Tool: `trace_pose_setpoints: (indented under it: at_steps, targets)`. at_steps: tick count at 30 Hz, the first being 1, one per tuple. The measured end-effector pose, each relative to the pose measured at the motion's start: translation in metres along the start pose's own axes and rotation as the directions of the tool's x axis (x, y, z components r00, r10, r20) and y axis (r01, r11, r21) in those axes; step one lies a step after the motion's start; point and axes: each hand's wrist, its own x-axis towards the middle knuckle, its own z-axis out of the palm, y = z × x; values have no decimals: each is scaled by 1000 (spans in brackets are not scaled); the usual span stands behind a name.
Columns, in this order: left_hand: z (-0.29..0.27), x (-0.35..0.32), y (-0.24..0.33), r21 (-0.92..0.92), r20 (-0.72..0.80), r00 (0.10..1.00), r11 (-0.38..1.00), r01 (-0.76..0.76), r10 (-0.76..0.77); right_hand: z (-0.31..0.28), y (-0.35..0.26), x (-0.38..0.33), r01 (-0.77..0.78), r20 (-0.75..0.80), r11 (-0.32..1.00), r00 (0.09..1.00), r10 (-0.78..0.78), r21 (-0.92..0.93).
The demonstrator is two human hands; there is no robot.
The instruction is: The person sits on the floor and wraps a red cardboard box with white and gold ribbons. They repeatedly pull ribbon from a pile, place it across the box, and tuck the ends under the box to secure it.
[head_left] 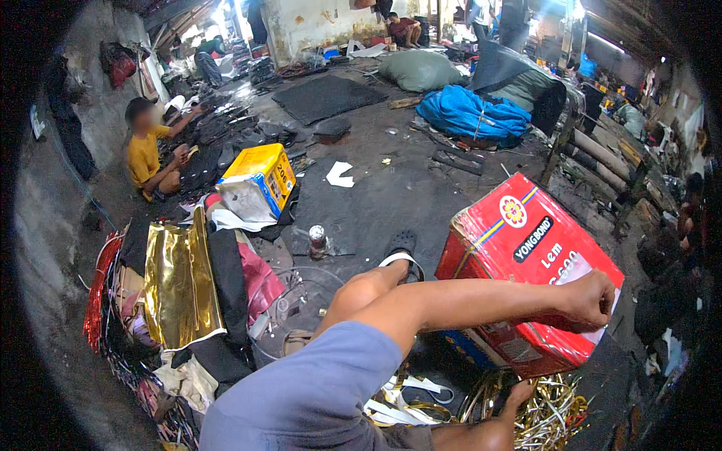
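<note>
My left arm, in a blue-grey sleeve, reaches across to the right. At its end my left hand (587, 302) is closed in a fist over the lower right part of a big red tin (496, 248). Whatever the fist may hold is hidden. The tin leans tilted, with a flower emblem and a pale patch on its face. Below its bottom edge, what looks like my right hand (519, 392) touches a heap of shiny gold strips (553, 417); its fingers cannot be made out. White strips (410, 402) lie to the left of that heap.
Gold sheeting (180, 278), cloth scraps and red strands (105, 289) are piled at left. A yellow tin (259, 180) stands beyond, near a seated person (150, 154) in yellow. A small can (317, 242), blue bundle (474, 114) and green sack (420, 71) rest on the floor.
</note>
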Motion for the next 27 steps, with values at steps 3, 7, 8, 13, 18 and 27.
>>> trace_pose_setpoints:
  at_steps: [3,7,8,13,18,27]
  targets:
    - [-2,1,2,-9,-3,1000,1000,-14,13,0,4,-3,-28,-20,1000,999,28,-1]
    - [-1,0,-13,-80,-45,971,968,-238,235,-8,23,-5,-70,-41,998,997,70,0]
    - [-4,0,-19,-64,-33,961,959,-277,276,-13,24,-7,-81,-47,997,996,81,6]
    - [9,-7,-7,140,-131,864,872,-468,485,-77,84,0,-138,-143,977,976,162,163]
    - [35,-47,55,105,-7,941,936,-337,339,-257,-52,-120,581,-409,813,750,-520,34]
    - [55,-107,87,-217,305,952,976,33,35,-382,-102,-169,735,-858,662,427,-285,146]
